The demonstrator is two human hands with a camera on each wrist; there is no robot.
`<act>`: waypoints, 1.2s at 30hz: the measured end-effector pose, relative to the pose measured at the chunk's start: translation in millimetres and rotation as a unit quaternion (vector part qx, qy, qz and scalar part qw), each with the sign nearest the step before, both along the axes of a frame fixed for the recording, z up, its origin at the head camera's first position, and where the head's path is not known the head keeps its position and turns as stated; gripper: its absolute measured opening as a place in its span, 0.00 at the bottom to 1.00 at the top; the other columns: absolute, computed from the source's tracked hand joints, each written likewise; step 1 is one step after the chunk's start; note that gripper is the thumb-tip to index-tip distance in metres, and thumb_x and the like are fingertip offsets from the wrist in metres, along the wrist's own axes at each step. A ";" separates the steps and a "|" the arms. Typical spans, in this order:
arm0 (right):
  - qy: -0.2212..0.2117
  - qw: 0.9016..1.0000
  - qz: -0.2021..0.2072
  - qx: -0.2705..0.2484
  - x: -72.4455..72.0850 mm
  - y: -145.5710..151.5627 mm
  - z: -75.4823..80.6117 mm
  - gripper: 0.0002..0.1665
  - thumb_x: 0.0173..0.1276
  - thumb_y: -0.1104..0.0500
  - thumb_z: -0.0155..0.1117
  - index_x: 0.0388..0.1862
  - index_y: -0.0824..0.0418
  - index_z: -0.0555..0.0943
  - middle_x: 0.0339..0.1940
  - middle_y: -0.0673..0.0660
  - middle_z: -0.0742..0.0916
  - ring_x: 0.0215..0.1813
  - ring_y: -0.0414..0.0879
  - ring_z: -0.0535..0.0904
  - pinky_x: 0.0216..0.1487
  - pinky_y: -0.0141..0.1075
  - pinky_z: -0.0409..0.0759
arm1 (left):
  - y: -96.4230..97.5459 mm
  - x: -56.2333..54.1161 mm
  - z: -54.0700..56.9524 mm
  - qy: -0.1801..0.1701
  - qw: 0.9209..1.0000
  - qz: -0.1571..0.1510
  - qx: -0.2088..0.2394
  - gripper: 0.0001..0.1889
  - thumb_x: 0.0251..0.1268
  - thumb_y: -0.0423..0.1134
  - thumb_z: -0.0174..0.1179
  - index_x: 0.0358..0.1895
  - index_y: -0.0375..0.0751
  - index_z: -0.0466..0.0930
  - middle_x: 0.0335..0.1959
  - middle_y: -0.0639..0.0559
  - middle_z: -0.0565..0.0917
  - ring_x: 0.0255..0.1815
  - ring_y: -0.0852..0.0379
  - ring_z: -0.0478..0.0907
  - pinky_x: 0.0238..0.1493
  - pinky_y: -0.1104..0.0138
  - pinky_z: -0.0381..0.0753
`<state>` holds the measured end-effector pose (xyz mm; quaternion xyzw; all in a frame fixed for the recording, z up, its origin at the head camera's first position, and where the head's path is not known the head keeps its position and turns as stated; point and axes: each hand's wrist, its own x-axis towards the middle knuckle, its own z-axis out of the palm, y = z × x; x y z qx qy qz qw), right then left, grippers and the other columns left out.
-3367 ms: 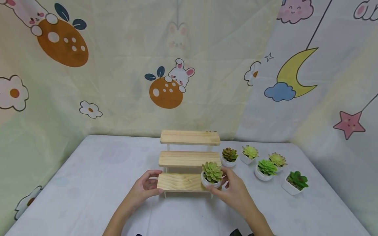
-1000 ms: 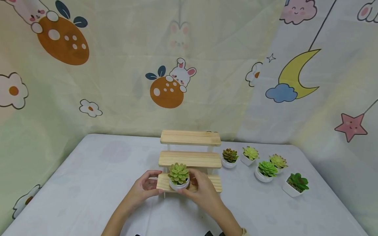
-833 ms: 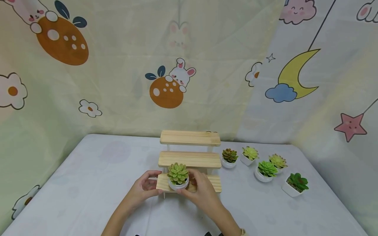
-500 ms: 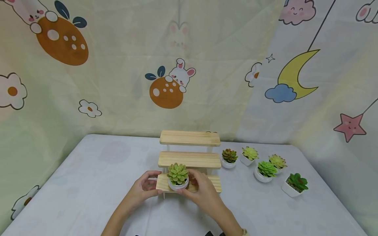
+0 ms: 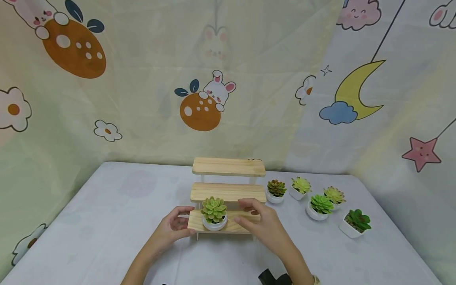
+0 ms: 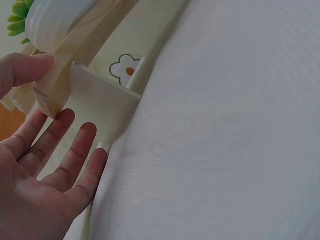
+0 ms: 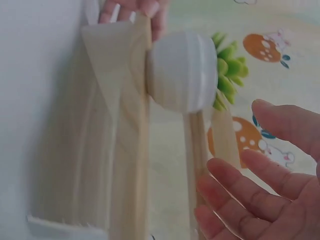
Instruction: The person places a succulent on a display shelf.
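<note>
A three-tier wooden display stand (image 5: 228,192) rises in steps on the table. Toward the left of its lowest board (image 5: 239,226) sits a potted succulent (image 5: 214,213), pale green in a round white pot, upright. My left hand (image 5: 173,226) pinches the left end of that board, thumb on one face and index fingertip on the other, as the left wrist view shows; its remaining fingers spread beside the white support (image 6: 102,82). Just right of the pot hovers my right hand (image 5: 263,222), fingers spread and apart from it. The right wrist view has the pot (image 7: 182,72) standing free of those fingers.
Right of the stand several more potted succulents stand on the white table: a reddish-brown one (image 5: 276,190), a yellow-green one (image 5: 300,188), a bright green one (image 5: 319,206) and a dark green one (image 5: 355,223). A cartoon-printed cloth (image 5: 149,99) hangs behind.
The succulent slid left along the lowest board from its right end. Since half a second ago my right hand has let go and drawn off to the right. My left hand has kept its hold.
</note>
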<state>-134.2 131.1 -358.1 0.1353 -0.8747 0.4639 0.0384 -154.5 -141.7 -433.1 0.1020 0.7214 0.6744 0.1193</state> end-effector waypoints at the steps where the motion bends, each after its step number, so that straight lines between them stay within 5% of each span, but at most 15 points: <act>1: 0.002 1.000 -0.005 -0.001 -0.1 3.2 1.5 0.24 0.57 0.53 0.69 0.52 0.55 0.78 0.46 0.50 0.84 0.49 0.46 0.78 0.53 0.43 0.75 | 0.1 0.0 0.0 0.000 1.000 0.001 -0.001 0.34 0.50 0.33 0.67 0.63 0.37 0.64 0.51 0.38 0.76 0.48 0.50 0.78 0.44 0.67 0.79; 20: 0.046 0.992 -0.116 0.029 -5.8 61.0 17.4 0.22 0.62 0.51 0.65 0.53 0.57 0.76 0.51 0.54 0.83 0.51 0.47 0.76 0.52 0.41 0.75 | 0.1 0.0 0.4 -0.007 1.000 0.004 -0.002 0.34 0.50 0.33 0.67 0.62 0.38 0.64 0.51 0.37 0.76 0.48 0.52 0.78 0.44 0.67 0.79; 31: 0.027 0.982 -0.177 0.065 -3.7 104.0 22.7 0.29 0.64 0.44 0.60 0.60 0.57 0.72 0.57 0.55 0.78 0.54 0.48 0.72 0.50 0.25 0.69 | 0.8 0.7 1.6 -0.008 1.000 0.008 -0.004 0.34 0.50 0.34 0.67 0.62 0.38 0.64 0.51 0.39 0.76 0.47 0.50 0.77 0.44 0.67 0.79; 36: 0.014 0.977 -0.200 0.079 -2.7 120.6 22.8 0.33 0.63 0.44 0.62 0.63 0.59 0.69 0.61 0.60 0.75 0.58 0.53 0.70 0.54 0.38 0.72 | 0.7 0.4 1.4 -0.011 1.000 0.008 -0.008 0.33 0.50 0.34 0.67 0.62 0.39 0.65 0.51 0.39 0.76 0.48 0.50 0.77 0.44 0.67 0.79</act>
